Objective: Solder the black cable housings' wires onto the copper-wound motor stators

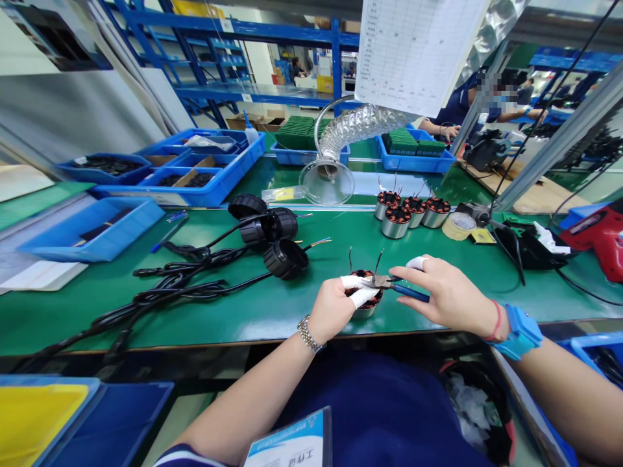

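Observation:
A motor stator with copper windings stands near the front edge of the green bench, two short wires rising from it. My left hand, with white finger covers, pinches at the top of this stator; what lies between the fingertips is too small to make out. Blue-handled cutting pliers are in my right hand, their jaws over the stator beside my left fingertips. Several more stators stand further back. To the left lie black round housings with coiled black cables.
A fume extractor hood hangs over the bench behind the stator. Blue trays line the back and left. A tape roll and a red tool lie right. Across the bench sits a co-worker.

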A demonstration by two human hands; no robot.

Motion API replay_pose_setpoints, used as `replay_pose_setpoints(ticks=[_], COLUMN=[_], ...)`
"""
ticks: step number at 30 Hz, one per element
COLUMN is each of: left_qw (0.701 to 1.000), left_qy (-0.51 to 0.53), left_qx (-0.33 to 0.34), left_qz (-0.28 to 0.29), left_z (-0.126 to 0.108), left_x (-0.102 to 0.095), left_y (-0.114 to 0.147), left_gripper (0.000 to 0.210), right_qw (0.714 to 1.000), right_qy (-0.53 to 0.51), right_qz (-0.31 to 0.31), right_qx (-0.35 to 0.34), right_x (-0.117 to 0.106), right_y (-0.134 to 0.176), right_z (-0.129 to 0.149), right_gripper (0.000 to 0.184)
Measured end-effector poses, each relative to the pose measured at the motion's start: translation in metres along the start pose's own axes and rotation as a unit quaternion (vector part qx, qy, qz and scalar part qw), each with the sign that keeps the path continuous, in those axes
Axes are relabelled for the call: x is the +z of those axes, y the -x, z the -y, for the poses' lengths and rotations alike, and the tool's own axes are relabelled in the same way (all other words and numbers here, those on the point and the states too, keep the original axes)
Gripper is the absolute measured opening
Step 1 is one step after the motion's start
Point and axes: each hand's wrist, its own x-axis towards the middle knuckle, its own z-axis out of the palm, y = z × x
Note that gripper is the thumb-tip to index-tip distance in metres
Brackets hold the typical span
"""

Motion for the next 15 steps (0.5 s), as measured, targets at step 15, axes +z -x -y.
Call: replay_pose_setpoints(ticks=[15], left_qw=[1.000], left_qy=[-0.004], left_qx=[0.000], left_qz=[-0.001], left_z=[-0.0028], left_x=[0.0013], left_y=[0.0007], left_gripper=[0.016], right_qw=[1.000], right_qy=[0.009], right_qz=[-0.011], right_qx=[-0.014], right_x=[0.0027], right_y=[0.0032], right_z=[-0.0032], right_gripper=[0.039])
